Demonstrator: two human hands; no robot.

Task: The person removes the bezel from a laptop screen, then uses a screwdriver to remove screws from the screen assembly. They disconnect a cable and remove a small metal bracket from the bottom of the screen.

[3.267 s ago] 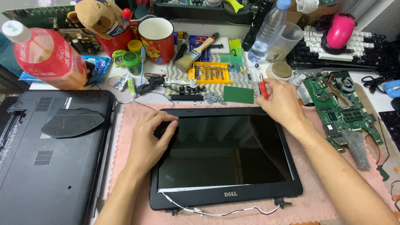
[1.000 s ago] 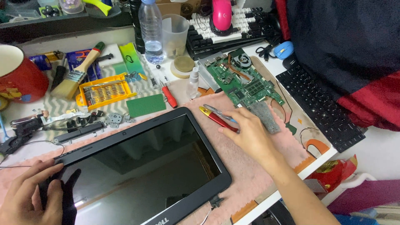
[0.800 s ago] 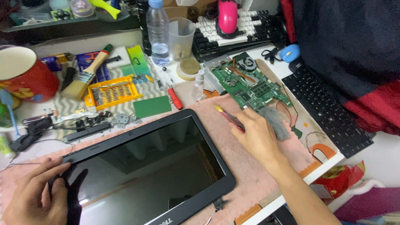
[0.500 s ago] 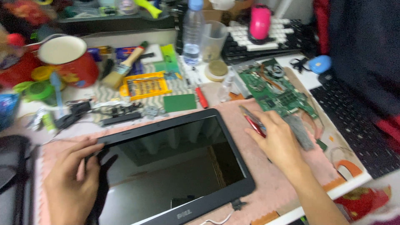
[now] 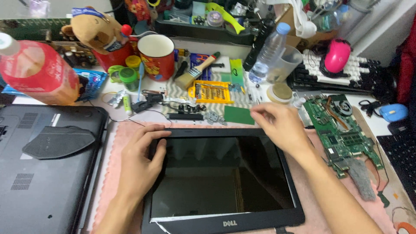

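While the left hand (image 5: 141, 162) presses, laptop screen (image 5: 221, 177) flat

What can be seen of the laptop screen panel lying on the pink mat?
The laptop screen panel is a flat black display in a glossy black bezel, detached from any base, lying face up on the pink mat. Its dark glass reflects the room. A thin white cable runs along its bottom edge. The left hand rests flat on its upper left corner, fingers over the bezel and glass. The right hand hovers at the upper right edge, blurred; contact cannot be told.
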